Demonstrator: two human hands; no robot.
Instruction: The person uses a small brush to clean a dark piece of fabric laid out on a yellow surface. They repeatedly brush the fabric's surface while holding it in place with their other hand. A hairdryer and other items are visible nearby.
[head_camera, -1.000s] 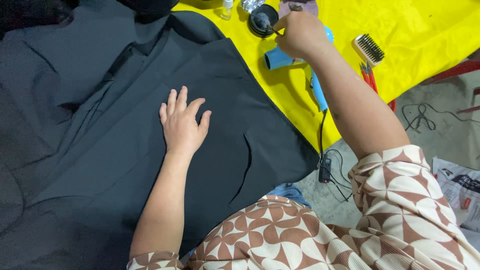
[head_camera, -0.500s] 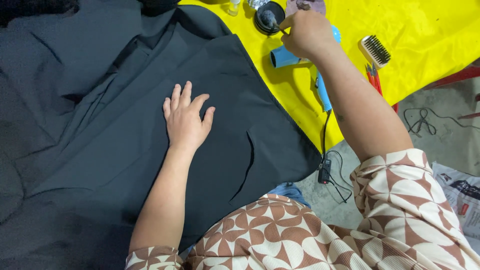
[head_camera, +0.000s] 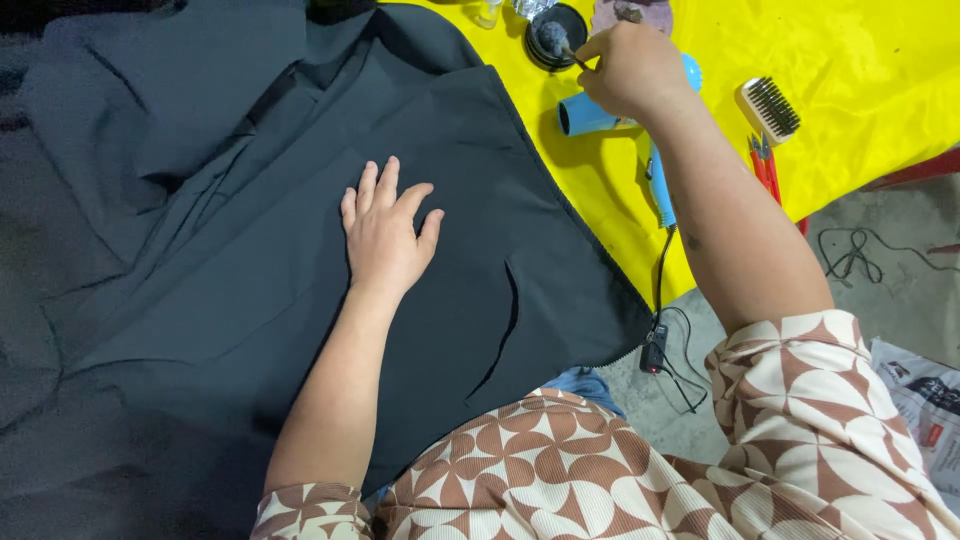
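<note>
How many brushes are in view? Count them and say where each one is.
2. A small brush is held in the right hand, its head over the round black tin. A wooden bristle brush lies on the yellow sheet. Others may be hidden.

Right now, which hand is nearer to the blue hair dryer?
Right. The right hand sits directly over the blue hair dryer, holding a small brush. The left hand lies flat on the dark fabric, well away.
</note>
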